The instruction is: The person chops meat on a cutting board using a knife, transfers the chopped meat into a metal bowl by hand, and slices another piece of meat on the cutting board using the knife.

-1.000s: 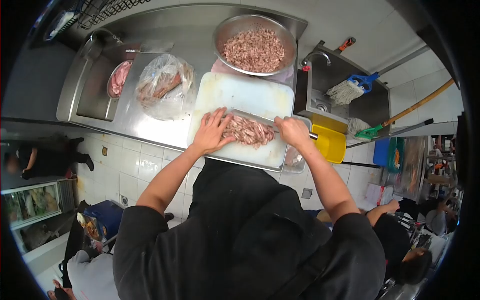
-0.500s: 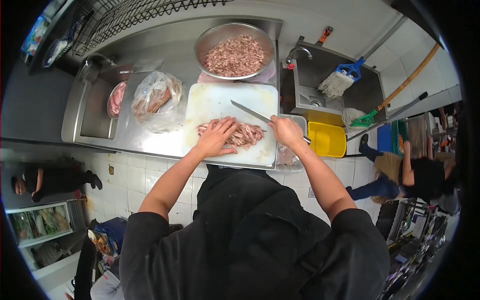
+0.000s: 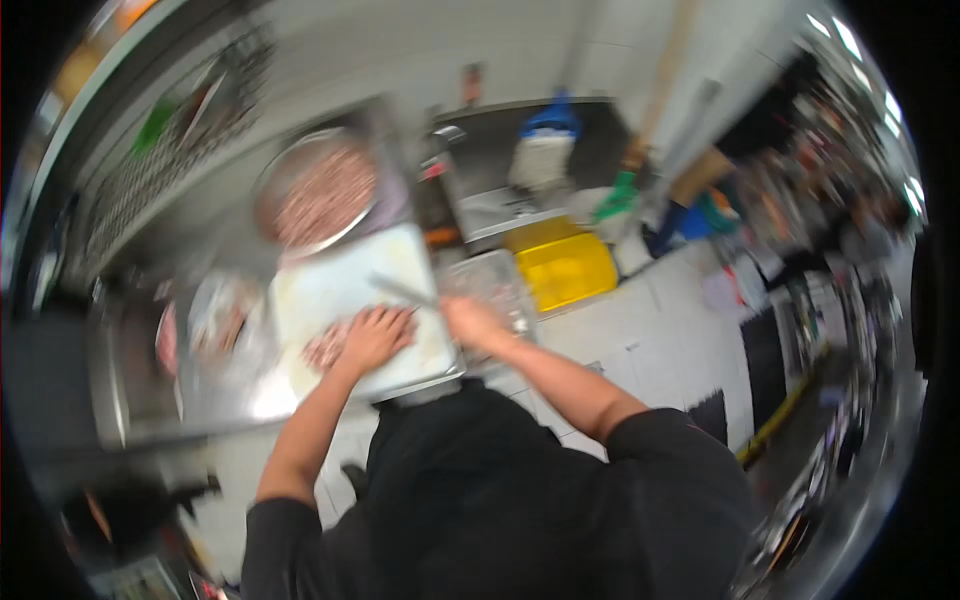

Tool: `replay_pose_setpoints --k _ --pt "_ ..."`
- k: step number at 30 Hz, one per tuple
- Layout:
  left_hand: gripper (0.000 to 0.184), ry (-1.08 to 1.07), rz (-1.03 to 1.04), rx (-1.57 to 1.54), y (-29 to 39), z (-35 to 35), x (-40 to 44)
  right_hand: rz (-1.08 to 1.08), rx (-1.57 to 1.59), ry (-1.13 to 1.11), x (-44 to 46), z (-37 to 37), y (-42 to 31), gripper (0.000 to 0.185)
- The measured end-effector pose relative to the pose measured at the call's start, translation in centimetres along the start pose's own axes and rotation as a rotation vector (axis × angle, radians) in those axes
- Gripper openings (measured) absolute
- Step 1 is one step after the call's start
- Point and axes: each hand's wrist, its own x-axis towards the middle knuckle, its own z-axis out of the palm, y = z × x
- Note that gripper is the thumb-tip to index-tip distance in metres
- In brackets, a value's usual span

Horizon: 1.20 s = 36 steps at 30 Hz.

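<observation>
My left hand (image 3: pixel 376 338) lies over a pile of cut meat strips (image 3: pixel 325 345) with its fingers somewhat spread, covering part of the pile. The meat rests on a white cutting board (image 3: pixel 345 265) at the edge of the steel counter. My right hand (image 3: pixel 476 322) is closed around the handle of a knife (image 3: pixel 405 291). Its blade points up and left above the board, apart from the meat. Behind the board stands a large steel bowl (image 3: pixel 268 205) holding chopped meat (image 3: pixel 328 195). The view is blurred by motion.
Left of the board lies a clear plastic bag (image 3: pixel 225 315) beside a sink (image 3: pixel 125 365). To the right are a clear container (image 3: pixel 490 280), a yellow tub (image 3: pixel 568 275) and a second sink with a mop (image 3: pixel 541 160). Another person, in dark clothes (image 3: pixel 135 515), appears at lower left.
My view has swung and tilted to the right, so the counter sits further left and lower. My left hand stays on the meat; my right still holds the knife.
</observation>
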Motion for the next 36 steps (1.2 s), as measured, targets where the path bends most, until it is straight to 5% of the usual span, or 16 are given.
replay_pose_setpoints --k 16,22,26,28,36 --pt "0.063 -0.031 -0.110 -0.014 1.5 -1.0 -0.7 0.061 0.056 -0.242 -0.2 0.0 -2.5 0.040" --pt "0.061 -0.021 -0.149 -0.115 1.4 -1.2 -0.3 0.182 0.152 -0.188 -1.6 0.3 -3.4 0.036" --pt "0.050 0.043 -0.037 -0.273 0.2 -1.8 0.8 0.190 0.056 0.051 -1.8 3.9 -1.6 0.027" --pt "0.047 -0.102 -0.029 -0.407 -1.0 -3.2 1.6 0.266 0.009 0.009 -2.6 2.0 -4.6 0.028" --pt "0.046 -0.025 0.087 -0.628 -3.4 -1.3 0.9 0.498 -0.125 0.065 -3.1 2.6 -11.8 0.018"
